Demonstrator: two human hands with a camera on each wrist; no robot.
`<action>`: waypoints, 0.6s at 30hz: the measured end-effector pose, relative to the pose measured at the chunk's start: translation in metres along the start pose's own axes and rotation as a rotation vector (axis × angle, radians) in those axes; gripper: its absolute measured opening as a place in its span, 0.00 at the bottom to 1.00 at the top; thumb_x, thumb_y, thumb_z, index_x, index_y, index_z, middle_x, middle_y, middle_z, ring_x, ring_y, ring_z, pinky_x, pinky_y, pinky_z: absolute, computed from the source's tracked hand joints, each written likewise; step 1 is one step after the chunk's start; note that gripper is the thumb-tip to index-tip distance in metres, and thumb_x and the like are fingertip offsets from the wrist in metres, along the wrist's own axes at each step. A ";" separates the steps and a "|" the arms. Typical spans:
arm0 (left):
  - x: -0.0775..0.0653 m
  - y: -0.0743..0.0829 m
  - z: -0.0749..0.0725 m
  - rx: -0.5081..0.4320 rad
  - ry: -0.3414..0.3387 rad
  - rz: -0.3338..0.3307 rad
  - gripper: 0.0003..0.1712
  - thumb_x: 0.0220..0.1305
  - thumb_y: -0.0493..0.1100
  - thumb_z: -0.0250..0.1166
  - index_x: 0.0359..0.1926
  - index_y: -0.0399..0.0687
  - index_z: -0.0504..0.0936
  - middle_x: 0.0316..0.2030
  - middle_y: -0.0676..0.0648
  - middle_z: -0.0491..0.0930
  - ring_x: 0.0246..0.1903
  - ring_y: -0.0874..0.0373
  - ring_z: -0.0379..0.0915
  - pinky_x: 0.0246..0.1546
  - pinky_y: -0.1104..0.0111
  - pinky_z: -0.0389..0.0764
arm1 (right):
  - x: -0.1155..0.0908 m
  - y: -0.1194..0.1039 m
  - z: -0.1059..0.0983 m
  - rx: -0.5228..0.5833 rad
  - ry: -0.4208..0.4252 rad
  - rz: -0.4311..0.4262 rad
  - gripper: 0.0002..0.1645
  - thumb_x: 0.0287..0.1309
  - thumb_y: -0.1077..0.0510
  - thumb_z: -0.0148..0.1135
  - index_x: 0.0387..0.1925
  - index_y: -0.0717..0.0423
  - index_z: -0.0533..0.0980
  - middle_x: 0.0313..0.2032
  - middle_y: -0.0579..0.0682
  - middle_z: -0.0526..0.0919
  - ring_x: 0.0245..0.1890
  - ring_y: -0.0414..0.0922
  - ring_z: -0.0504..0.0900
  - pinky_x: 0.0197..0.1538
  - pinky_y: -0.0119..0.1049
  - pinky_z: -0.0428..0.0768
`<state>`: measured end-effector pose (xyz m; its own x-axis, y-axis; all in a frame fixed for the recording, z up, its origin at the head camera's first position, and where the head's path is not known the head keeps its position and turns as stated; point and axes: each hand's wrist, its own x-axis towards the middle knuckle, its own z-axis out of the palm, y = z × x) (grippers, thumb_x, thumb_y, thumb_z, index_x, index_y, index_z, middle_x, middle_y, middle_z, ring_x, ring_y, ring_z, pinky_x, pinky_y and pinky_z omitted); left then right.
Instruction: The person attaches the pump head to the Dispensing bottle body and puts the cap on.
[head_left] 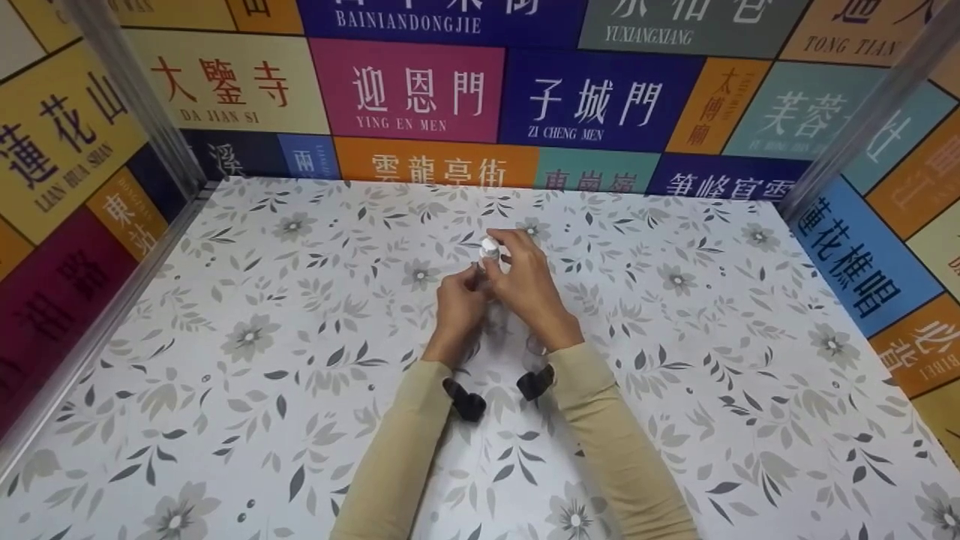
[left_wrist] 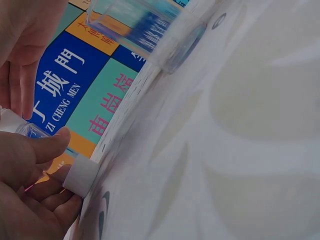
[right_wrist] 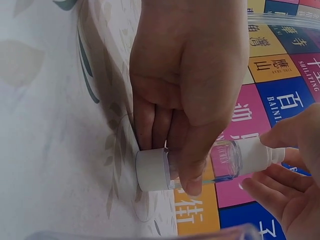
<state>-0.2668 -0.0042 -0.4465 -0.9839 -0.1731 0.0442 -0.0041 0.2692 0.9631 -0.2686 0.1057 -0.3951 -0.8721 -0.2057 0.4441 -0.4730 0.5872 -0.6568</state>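
Observation:
A small clear pump bottle [head_left: 489,253] is held above the table between both hands. It has a white base [right_wrist: 152,170], a clear body and a stepped white top [right_wrist: 252,155]. My left hand [head_left: 459,307] grips the body low down, its thumb [right_wrist: 194,182] lying along the clear wall. From the right, my right hand [head_left: 529,281] pinches the white top between thumb and fingers. In the left wrist view the left hand [left_wrist: 25,185] partly covers the bottle. A clear hollow plastic piece [left_wrist: 170,45] rests on the table nearby.
The table [head_left: 300,420] wears a white cloth with grey flowers and leaves. Colourful panels with lettering [head_left: 405,90] stand along the back and both sides. Clear strips [head_left: 142,97] run up the corners. Black wrist mounts [head_left: 466,401] sit on the sleeves.

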 end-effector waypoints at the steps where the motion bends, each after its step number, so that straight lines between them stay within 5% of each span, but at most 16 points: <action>1: 0.000 0.000 0.000 -0.019 -0.002 -0.010 0.16 0.63 0.31 0.62 0.51 0.42 0.87 0.37 0.44 0.87 0.32 0.59 0.73 0.33 0.72 0.72 | 0.000 0.000 0.000 0.000 -0.002 0.002 0.23 0.63 0.65 0.62 0.60 0.63 0.75 0.55 0.60 0.78 0.59 0.52 0.78 0.58 0.41 0.81; 18: 0.000 -0.002 0.002 -0.003 0.004 0.017 0.19 0.60 0.30 0.63 0.52 0.42 0.86 0.45 0.43 0.88 0.39 0.58 0.77 0.45 0.66 0.79 | 0.000 -0.003 -0.001 -0.011 -0.020 0.032 0.25 0.63 0.64 0.63 0.61 0.65 0.73 0.53 0.61 0.79 0.56 0.53 0.81 0.58 0.42 0.81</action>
<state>-0.2670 -0.0031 -0.4483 -0.9831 -0.1724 0.0620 0.0135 0.2695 0.9629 -0.2669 0.1047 -0.3924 -0.8890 -0.2020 0.4110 -0.4437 0.6023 -0.6636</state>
